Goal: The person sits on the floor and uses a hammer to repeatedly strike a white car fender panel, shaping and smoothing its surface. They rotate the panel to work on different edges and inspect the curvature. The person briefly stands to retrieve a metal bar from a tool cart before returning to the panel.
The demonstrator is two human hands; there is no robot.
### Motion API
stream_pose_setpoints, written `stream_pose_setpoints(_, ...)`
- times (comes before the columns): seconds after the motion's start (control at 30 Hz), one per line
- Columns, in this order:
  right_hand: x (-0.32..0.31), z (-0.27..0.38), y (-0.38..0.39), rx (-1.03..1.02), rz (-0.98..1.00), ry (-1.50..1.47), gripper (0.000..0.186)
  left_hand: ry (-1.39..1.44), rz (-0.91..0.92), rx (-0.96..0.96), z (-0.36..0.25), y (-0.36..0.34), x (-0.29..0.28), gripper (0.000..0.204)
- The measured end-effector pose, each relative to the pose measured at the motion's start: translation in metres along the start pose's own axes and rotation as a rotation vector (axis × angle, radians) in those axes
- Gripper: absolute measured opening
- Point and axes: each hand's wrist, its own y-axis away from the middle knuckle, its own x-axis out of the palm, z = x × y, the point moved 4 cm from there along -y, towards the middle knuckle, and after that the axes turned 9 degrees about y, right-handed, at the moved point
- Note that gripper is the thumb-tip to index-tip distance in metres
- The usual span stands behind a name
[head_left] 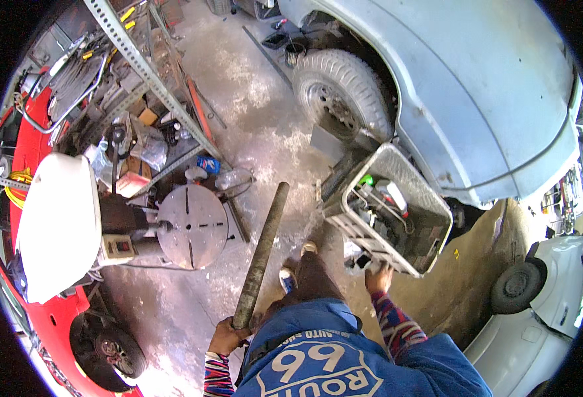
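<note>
My left hand [230, 336] is wrapped round the lower end of a long, weathered grey pipe [263, 248], which slants up and away from me. My right hand [378, 278] is closed at the near lower edge of a grey rectangular crate [430, 258], its fingers partly hidden there. Tools and small parts [387, 202] lie inside the crate, among them a green item and a red-and-white one. A small dark, shiny object beside my right hand is too unclear to name.
A drill press [60, 225] with a round slotted table [192, 238] stands left, beside cluttered metal shelving [152, 86]. A pale blue vehicle [483, 79] with a big tyre [334, 79] is at upper right. A red car [43, 321] sits left, a white car [556, 317] right.
</note>
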Motion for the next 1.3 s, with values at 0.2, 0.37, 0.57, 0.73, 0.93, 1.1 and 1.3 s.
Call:
stream_pose_setpoints(0.2,0.0,-0.081,0.01,0.282,0.118,0.159,0.067,-0.049,0.086,0.049,-0.112,-0.081,-0.012,0.034)
stream_pose_setpoints(0.37,-0.009,-0.102,-0.04,0.692,0.069,0.005,0.081,0.038,0.174,0.181,-0.243,-0.161,0.008,0.031)
stream_pose_setpoints(0.57,-0.009,-0.025,-0.126,0.111,0.057,0.452,0.045,0.088,0.281,0.323,-0.408,-0.234,0.058,0.037)
stream_pose_setpoints(0.73,-0.016,-0.01,-0.084,0.336,-0.241,-0.312,0.054,0.376,0.429,0.264,-0.539,-0.301,0.133,0.024)
stream_pose_setpoints(0.93,0.024,-0.015,0.022,0.974,0.044,-0.926,0.023,0.571,0.691,0.105,-0.699,-0.417,0.27,0.028)
stream_pose_setpoints(1.1,0.023,0.099,0.03,1.109,0.29,-0.905,0.025,0.614,0.735,-0.016,-0.793,-0.504,0.373,0.033)
stream_pose_setpoints(1.3,-0.01,0.236,-0.022,0.994,0.406,-0.924,0.027,-0.561,0.984,0.227,-0.835,-0.53,0.362,0.092)
